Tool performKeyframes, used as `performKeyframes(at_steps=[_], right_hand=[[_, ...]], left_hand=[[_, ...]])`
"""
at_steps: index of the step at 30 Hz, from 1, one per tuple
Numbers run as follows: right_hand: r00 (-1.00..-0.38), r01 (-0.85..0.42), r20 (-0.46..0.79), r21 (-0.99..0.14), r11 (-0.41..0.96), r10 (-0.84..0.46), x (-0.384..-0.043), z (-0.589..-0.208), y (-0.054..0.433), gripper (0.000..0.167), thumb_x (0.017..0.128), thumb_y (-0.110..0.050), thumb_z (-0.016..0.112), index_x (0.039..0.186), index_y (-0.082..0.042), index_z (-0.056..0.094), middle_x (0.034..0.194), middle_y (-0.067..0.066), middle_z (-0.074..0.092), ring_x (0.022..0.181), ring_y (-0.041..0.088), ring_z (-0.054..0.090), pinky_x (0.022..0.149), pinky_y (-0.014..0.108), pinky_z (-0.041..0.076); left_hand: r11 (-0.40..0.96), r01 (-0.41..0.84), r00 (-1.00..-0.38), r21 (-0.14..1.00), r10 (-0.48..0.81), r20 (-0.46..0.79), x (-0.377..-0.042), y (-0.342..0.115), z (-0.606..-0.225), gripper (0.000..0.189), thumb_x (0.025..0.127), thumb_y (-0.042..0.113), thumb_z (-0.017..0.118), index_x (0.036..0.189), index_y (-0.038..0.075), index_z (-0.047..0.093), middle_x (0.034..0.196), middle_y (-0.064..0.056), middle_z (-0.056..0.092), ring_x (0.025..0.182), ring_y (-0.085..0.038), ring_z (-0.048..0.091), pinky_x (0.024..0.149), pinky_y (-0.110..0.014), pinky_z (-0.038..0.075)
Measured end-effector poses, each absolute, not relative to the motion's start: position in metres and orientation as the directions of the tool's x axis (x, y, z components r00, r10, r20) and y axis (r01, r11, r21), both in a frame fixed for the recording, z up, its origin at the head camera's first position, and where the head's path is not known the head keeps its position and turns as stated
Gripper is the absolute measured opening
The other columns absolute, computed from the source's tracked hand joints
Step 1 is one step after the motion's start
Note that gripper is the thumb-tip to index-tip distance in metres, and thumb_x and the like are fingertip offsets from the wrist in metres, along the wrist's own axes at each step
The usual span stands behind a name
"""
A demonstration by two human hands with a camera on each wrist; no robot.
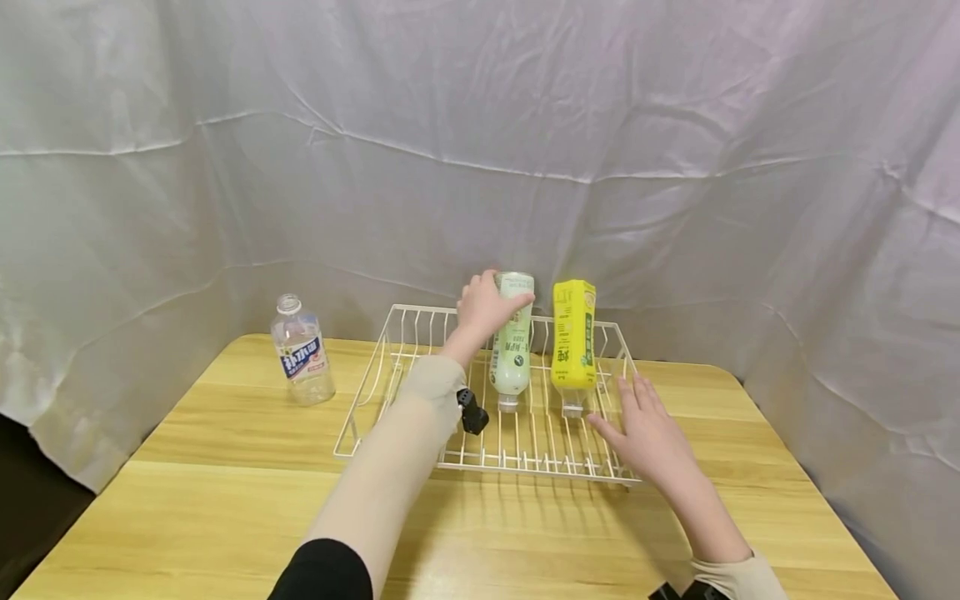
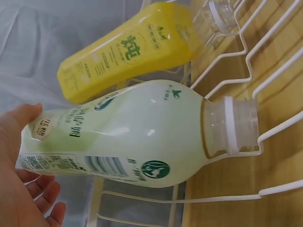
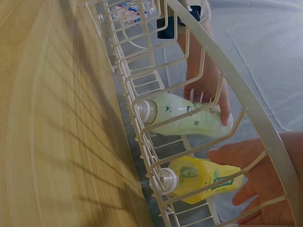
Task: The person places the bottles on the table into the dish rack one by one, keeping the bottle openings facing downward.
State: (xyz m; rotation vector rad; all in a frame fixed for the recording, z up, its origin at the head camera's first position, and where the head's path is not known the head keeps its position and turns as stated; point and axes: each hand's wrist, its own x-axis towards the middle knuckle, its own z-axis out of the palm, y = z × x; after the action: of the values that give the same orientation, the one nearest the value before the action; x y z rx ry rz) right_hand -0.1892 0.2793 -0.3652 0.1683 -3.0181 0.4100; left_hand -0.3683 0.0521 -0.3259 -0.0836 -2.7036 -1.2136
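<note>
A pale green bottle (image 1: 513, 358) stands upside down, neck lowest, among the wires of a white wire rack (image 1: 517, 472). My left hand (image 1: 483, 310) grips it around its upturned base; thumb and fingers lie on opposite sides in the left wrist view. Just to the right, a yellow-labelled bottle (image 1: 573, 333) is also inverted in the rack, its clear neck between the wires. My right hand (image 1: 648, 433) is at the rack's right side, fingers extended, holding nothing. In the right wrist view this hand (image 3: 270, 182) is close to the yellow bottle; whether they touch I cannot tell.
A clear bottle (image 1: 302, 350) with a blue and white label stands upright and uncapped on the wooden table (image 1: 225, 500), left of the rack. Grey cloth (image 1: 450, 125) hangs behind and along both sides.
</note>
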Motion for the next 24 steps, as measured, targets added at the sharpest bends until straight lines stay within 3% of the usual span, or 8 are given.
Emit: performKeyframes(at_steps=[14,24], right_hand=[[-0.99,-0.117,0.102,-0.266,0.957,-0.093,-0.187,-0.363,0.279,0.087,0.096,-0.057,0.047,0.152,0.004,0.02,0.157,0.034,0.009,0.145,0.052,0.012,0.115,0.064,0.016],[-0.991,-0.118,0.097,-0.263,0.958,-0.096,-0.187,-0.363,0.279,0.085,0.097,-0.054,0.048,0.152,0.005,0.02,0.157,0.035,0.009,0.145,0.052,0.012,0.115,0.064,0.016]], left_hand=[[0.637,0.071,-0.997,0.768,0.013,0.082,-0.376,0.05,-0.336,0.086,0.086,0.061,0.062,0.15,0.011,0.033,0.142,-0.015,0.048,0.128,-0.034,0.045,0.106,-0.049,0.04],[0.601,0.07,-0.997,0.796,0.008,0.082,-0.377,0.049,-0.342,0.084,0.085,0.061,0.062,0.147,0.01,0.037,0.136,-0.013,0.054,0.124,-0.033,0.049,0.105,-0.049,0.042]])
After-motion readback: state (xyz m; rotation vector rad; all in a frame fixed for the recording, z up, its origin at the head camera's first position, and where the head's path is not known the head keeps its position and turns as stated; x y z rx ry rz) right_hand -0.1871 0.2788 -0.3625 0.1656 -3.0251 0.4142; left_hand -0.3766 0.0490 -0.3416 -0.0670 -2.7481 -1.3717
